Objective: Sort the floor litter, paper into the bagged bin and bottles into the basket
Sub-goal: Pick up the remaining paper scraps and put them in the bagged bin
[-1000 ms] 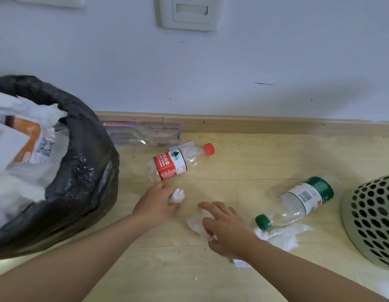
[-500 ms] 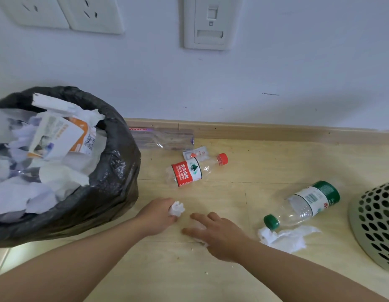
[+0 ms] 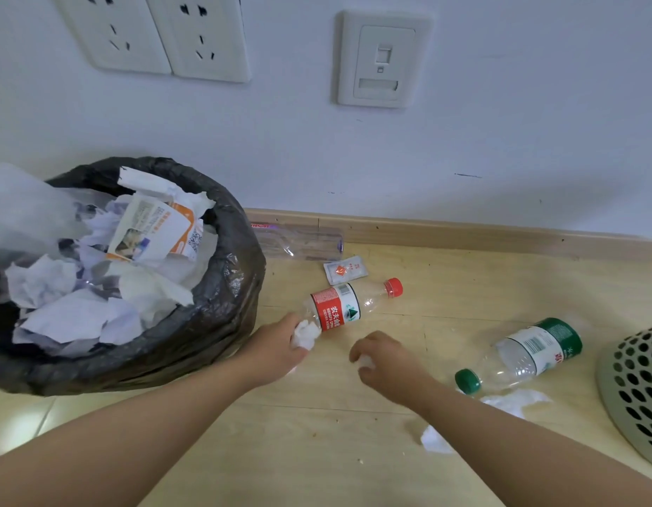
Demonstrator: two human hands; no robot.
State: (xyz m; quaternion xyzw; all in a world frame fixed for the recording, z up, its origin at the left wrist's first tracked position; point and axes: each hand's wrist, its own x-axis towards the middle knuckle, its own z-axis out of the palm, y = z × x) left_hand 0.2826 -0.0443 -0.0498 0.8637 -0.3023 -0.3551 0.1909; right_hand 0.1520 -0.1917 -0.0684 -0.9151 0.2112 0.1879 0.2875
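My left hand grips a white paper wad just right of the black-bagged bin, which is heaped with paper. My right hand curls round a second white paper scrap on the floor. A red-capped bottle lies beyond the hands. A green-capped bottle lies to the right, near the perforated basket. A clear bottle lies along the skirting. More white paper lies under my right forearm, with another white scrap nearer me.
A small sachet lies on the wooden floor between the clear and red-capped bottles. The wall carries two sockets and a switch plate. Bare floor stretches toward me between my arms.
The view has tilted up, showing more of the bin and wall. My right hand has closed its fingers round the paper scrap it was flat on. My left hand still holds its wad.
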